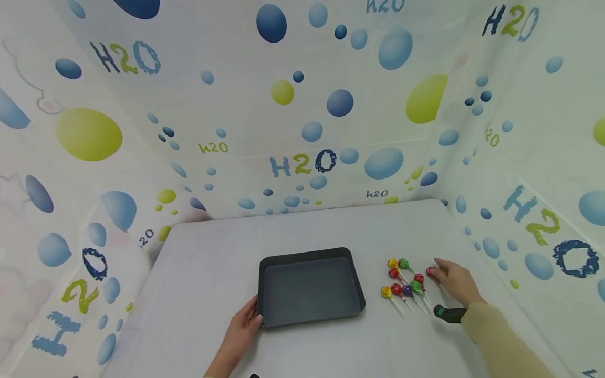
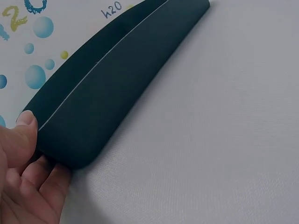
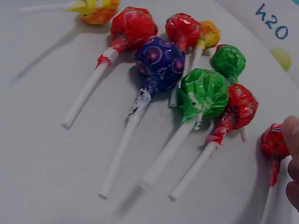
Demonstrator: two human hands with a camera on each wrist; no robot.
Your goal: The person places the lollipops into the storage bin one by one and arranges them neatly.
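Note:
A dark grey baking tray [image 1: 312,286] lies on the white table. My left hand [image 1: 244,323] grips its near left corner, the thumb [image 2: 25,121] on the rim and the other fingers curled against the outer wall. At the right, my right hand [image 1: 456,283] pinches a red-wrapped lollipop [image 3: 274,142] by its head; only fingertips show at the edge of the right wrist view. Left of that hand lie several more lollipops: a purple one [image 3: 160,64], a green one [image 3: 204,93], a red one [image 3: 134,28] and a yellow one [image 1: 386,292], among others, with white sticks.
The lollipops lie close together right of the tray, some overlapping. A white cloth covers the table [image 1: 212,262]. Behind and on both sides hang curtains [image 1: 246,121] printed with blue and green dots and H2O lettering. A dark strap [image 1: 449,314] sits at my right wrist.

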